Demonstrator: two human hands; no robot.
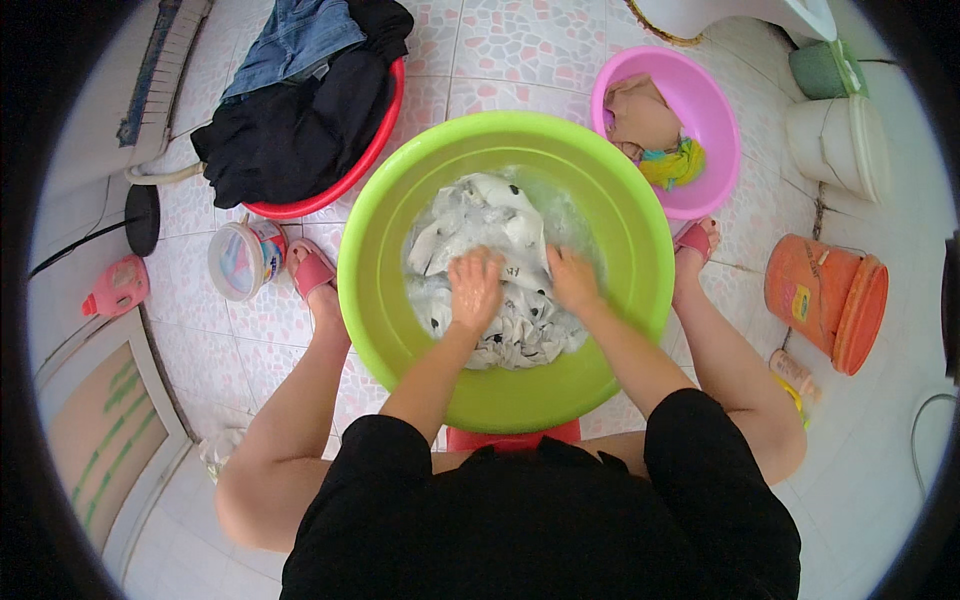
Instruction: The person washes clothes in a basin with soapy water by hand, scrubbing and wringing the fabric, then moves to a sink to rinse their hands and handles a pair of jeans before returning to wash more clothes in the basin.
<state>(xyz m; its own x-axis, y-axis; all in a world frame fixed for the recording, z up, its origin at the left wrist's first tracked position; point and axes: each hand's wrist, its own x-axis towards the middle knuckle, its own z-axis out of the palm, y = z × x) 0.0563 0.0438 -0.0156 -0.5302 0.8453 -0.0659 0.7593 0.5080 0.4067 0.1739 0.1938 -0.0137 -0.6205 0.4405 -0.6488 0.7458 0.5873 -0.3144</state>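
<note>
A large lime-green plastic basin [510,405] stands between my legs, holding soapy water and a wet white cloth with dark spots [517,225]. My left hand [476,289] presses flat on the cloth near the basin's middle, its fingers pointing away from me. To its right, my right hand [573,277] is at the edge of the same cloth, thumb side against a raised fold; it is slightly blurred, and its fingertips are partly hidden. Crumpled cloth lies in the water below and between both hands.
A red basin [330,199] heaped with dark clothes and denim stands upper left, a pink basin [724,150] with tan and yellow cloths upper right. A detergent tub [244,259] and pink bottle [120,286] are at left. An orange bucket [814,300] lies right, below a white bucket [832,146].
</note>
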